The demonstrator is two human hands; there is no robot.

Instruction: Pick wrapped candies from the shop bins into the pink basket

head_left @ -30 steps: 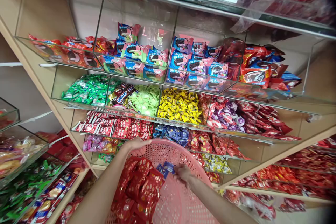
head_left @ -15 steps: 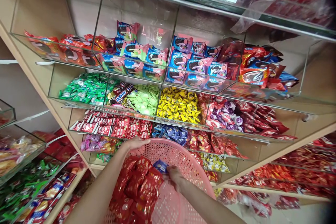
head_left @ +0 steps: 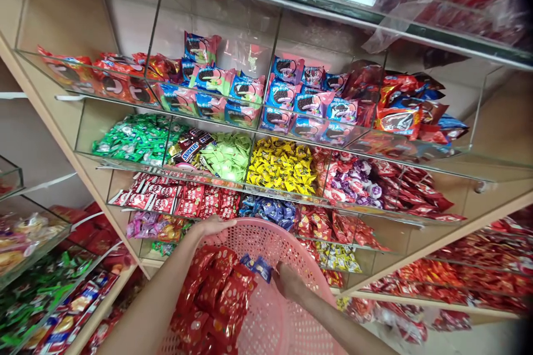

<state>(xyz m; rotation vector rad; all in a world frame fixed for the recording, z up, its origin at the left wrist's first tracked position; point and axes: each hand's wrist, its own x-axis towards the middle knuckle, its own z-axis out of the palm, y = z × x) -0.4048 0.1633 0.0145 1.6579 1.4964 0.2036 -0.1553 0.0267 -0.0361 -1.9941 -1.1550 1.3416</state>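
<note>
Held the pink basket (head_left: 306, 259) by its far left rim with the left hand (head_left: 215, 226). Inside the basket, reached the right hand (head_left: 287, 282), narrowly curled, to the blue packets (head_left: 259, 267), beside the red packets (head_left: 216, 299); could not tell whether gripping any.

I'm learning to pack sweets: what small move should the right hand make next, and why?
Probably let the blue packets rest in the pink basket and ease the right hand clear. Its fingertips are right at them, they are inside the basket beside the red packets, and the left hand is at the rim.
</note>
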